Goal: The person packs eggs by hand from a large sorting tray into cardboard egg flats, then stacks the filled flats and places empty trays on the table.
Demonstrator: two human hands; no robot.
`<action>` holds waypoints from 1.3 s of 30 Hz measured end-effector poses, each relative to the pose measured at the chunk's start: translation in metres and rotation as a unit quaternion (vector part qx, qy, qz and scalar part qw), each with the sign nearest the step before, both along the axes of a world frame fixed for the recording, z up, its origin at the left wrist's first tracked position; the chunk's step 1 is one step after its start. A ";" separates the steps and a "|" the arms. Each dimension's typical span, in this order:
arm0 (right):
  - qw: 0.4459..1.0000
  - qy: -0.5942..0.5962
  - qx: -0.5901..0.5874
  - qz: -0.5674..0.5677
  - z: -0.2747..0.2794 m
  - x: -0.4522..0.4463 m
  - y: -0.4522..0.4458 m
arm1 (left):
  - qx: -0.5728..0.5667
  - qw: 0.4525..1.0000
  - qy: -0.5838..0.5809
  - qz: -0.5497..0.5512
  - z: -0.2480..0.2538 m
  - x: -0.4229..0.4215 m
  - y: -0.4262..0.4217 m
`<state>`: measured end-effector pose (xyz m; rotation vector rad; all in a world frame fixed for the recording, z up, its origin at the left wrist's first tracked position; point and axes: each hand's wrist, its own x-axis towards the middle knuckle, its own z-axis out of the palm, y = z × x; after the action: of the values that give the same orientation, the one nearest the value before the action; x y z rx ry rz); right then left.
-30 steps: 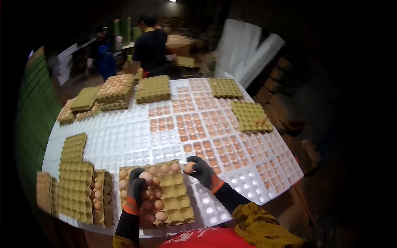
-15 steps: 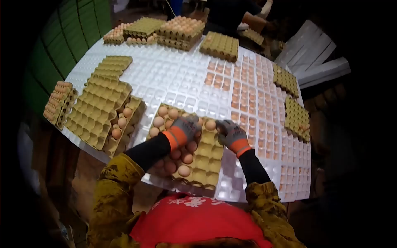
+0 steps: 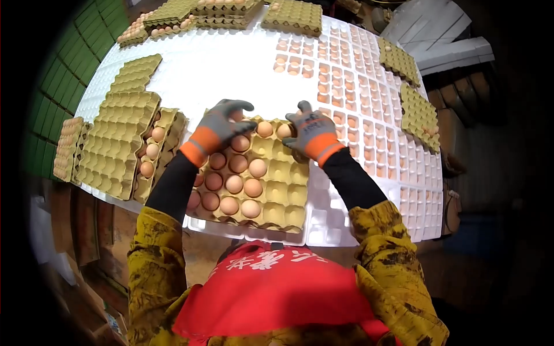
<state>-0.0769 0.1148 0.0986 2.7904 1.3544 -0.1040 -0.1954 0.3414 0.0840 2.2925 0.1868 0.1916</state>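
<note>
In front of me lies a yellowish pulp egg tray [image 3: 280, 199], with brown eggs [image 3: 234, 184] in its left and middle cups and bare cups on its right side. My left hand [image 3: 222, 128], in a grey and orange glove, is over the tray's far left corner. Its fingers are spread, and an egg [image 3: 235, 115] shows between thumb and forefinger; whether it is gripped is unclear. My right hand [image 3: 310, 128], gloved alike, reaches the far right corner with thumb and fingers apart, beside an egg [image 3: 284, 131] in the far row.
White plastic trays [image 3: 323, 222] cover the table, many on the right filled with eggs [image 3: 340, 86]. Stacked pulp trays [image 3: 118, 144] stand at left, with a part-filled tray [image 3: 173, 124] beside them. More pulp trays [image 3: 291, 17] line the back and right edges.
My view has tilted down, so the table sits higher in the picture. Both hands' fingers have spread; my left hand has shifted toward the tray's far left corner.
</note>
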 end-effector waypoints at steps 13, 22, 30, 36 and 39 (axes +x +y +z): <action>0.638 0.486 0.497 -0.332 -0.094 -0.052 -0.236 | -0.061 0.998 0.001 0.010 0.048 0.023 -0.080; 0.919 0.104 0.253 -0.283 -0.113 -0.005 -0.344 | 0.062 0.997 0.049 0.000 -0.079 0.058 -0.338; 0.901 0.185 0.321 -0.227 -0.153 0.026 -0.371 | 0.172 0.978 0.120 0.011 -0.127 0.058 -0.361; 0.827 0.100 0.524 -0.180 -0.172 0.056 -0.408 | -0.029 0.977 -0.159 0.137 -0.154 0.041 -0.328; 0.924 0.010 0.368 -0.102 -0.191 0.057 -0.412 | 0.244 0.958 -0.130 0.080 -0.201 0.041 -0.315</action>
<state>-0.0202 -0.2970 -0.0922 3.5336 1.2983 0.4765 -0.1546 0.0266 -0.1171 2.7072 0.2045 0.6863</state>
